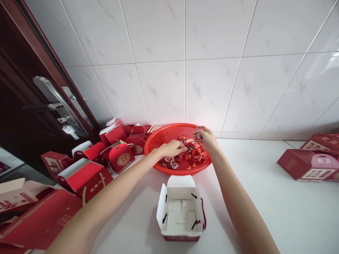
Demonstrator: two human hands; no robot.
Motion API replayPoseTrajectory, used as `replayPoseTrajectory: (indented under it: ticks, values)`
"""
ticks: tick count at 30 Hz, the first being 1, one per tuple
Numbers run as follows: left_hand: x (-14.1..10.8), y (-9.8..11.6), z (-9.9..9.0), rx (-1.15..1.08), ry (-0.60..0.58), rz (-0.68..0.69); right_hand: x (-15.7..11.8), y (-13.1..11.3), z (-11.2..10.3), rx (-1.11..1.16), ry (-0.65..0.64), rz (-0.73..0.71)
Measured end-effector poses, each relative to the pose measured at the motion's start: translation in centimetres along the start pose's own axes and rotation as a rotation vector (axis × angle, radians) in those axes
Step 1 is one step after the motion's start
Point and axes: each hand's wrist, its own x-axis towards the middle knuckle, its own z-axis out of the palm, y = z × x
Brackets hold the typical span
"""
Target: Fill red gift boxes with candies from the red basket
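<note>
A red plastic mesh basket [169, 135] stands against the wall with a heap of red-wrapped candies [194, 155] in it. Inside, my left hand [173, 149] is down on the heap, fingers bent together among the wrappers; what they grip is hidden. At the basket's right rim my right hand [209, 141] pinches a small flat wrapped candy [199, 133], red with a pale edge. Between my forearms, in front of the basket, sits an open gift box [181, 211], white inside with nothing in it, its flaps spread and a dark red cord handle at its right side.
Several red gift boxes [90, 180] crowd the left side, with a larger red box [39, 218] nearest me. More dark red boxes [308, 164] stand far right on the white table [254, 176]. A tiled wall [212, 91] closes the back; a dark door [31, 91] is at left.
</note>
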Motion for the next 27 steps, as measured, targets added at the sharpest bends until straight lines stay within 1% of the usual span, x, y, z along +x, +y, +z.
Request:
replayPoseTrajectory:
  ticks: [2,3,5,7,9,11,12,14,17,19,22,25,27]
  values:
    - [0.1,-0.2,-0.2,-0.238,0.111,0.034,0.4,0.2,-0.1,0.017,0.046,-0.004]
    - [0.2,-0.2,-0.3,-0.352,0.147,0.045,0.6,0.3,-0.1,0.026,0.053,-0.005]
    - [0.2,-0.3,-0.5,-0.508,0.177,0.040,0.5,0.3,0.0,0.049,0.034,-0.005]
    - [0.3,-0.3,-0.6,-0.594,0.201,0.016,0.2,0.2,0.2,0.069,-0.024,-0.003]
    - [0.7,-0.3,-0.8,-0.660,0.222,0.003,-0.3,0.0,0.5,0.097,-0.110,-0.004]
    - [1.2,-0.1,-0.8,-0.729,0.216,0.012,-0.7,-0.2,0.7,0.141,-0.185,-0.016]
    - [1.6,0.1,-0.8,-0.760,0.206,0.021,-0.8,-0.3,0.7,0.163,-0.203,-0.026]
    - [2.3,0.6,-0.8,-0.800,0.191,0.036,-0.9,-0.4,0.6,0.198,-0.199,-0.047]
    - [3.3,1.1,-0.9,-0.805,0.211,0.052,-0.6,-0.2,0.4,0.217,-0.140,-0.066]
    - [3.7,1.2,-1.0,-0.791,0.216,0.052,-0.3,-0.1,0.2,0.223,-0.094,-0.081]
    - [4.0,0.6,-1.2,-0.751,0.132,-0.007,0.1,0.1,0.0,0.236,-0.013,-0.117]
    - [4.3,0.1,-1.1,-0.489,0.067,-0.046,0.3,0.2,-0.1,0.250,0.099,-0.163]
    - [4.6,0.4,-0.6,-0.269,0.048,-0.009,0.3,0.1,-0.1,0.228,0.148,-0.177]
